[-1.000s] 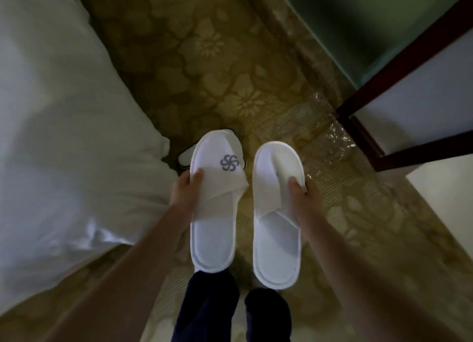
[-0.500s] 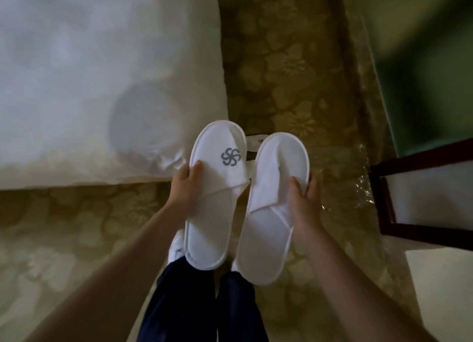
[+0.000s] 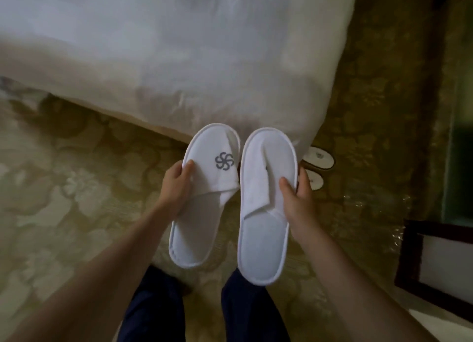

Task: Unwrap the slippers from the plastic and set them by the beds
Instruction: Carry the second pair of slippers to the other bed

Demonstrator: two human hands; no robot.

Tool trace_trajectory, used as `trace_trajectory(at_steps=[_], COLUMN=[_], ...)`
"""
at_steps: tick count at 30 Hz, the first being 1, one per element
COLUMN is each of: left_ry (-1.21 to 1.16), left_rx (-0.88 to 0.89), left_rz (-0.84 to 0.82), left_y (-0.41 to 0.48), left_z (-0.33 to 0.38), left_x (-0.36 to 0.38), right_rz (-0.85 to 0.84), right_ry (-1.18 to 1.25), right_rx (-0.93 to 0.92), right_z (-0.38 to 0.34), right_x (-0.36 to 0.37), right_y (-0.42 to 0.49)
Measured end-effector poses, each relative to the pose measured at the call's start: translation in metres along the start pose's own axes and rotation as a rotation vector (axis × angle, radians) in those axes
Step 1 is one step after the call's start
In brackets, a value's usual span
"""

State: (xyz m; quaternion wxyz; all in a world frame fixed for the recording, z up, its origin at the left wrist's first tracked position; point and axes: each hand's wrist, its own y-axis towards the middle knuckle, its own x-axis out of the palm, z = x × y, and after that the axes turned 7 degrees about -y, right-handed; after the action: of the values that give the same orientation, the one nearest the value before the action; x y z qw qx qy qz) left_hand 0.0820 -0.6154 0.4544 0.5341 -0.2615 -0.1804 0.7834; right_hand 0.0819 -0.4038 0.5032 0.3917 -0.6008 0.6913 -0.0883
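Observation:
Two white slippers are held side by side above the floor, toes toward the bed [image 3: 179,47]. My left hand [image 3: 176,188] grips the left slipper [image 3: 202,208] at its strap, which carries a grey swirl logo. My right hand [image 3: 298,201] grips the right slipper [image 3: 258,239] by its outer edge, thumb on the folded strap. Neither slipper has plastic on it. A clear plastic wrapper [image 3: 376,208] lies crumpled on the carpet to the right.
Another pair of white slippers [image 3: 318,160] sits on the floor at the bed's corner, right of my hands. A dark wooden frame [image 3: 409,265] stands at the lower right. Patterned carpet [image 3: 64,188] spreads to the left. My dark trouser legs are below.
The view has swung left, so the bed now fills the top. Both hands keep their grip on the slippers. The other pair by the bed corner has come into sight.

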Motion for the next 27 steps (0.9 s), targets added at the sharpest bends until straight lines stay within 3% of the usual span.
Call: trace_trajectory(at_steps=[5,13,18,27], left_ry=[-0.067,-0.163,-0.237,-0.394], left_rx=[-0.031,-0.055,-0.078,-0.218], left_rz=[0.093,0.345,0.459,0.613], left_y=[0.032,0.098,0.113,0.188], left_z=[-0.009,-0.013,-0.026,-0.029], left_x=[-0.122,-0.369,-0.479,-0.604], right_rz=[-0.072,-0.297,-0.419,-0.618], right_ry=[-0.112,-0.192,-0.279,-0.436], right_rx=[-0.089,-0.065,-0.128,-0.234], right_z=[-0.045,-0.139,-0.187,-0.279], right_x=[0.116,0.35,0.456,0.598], right_y=[-0.028,-0.079,-0.109,-0.097])
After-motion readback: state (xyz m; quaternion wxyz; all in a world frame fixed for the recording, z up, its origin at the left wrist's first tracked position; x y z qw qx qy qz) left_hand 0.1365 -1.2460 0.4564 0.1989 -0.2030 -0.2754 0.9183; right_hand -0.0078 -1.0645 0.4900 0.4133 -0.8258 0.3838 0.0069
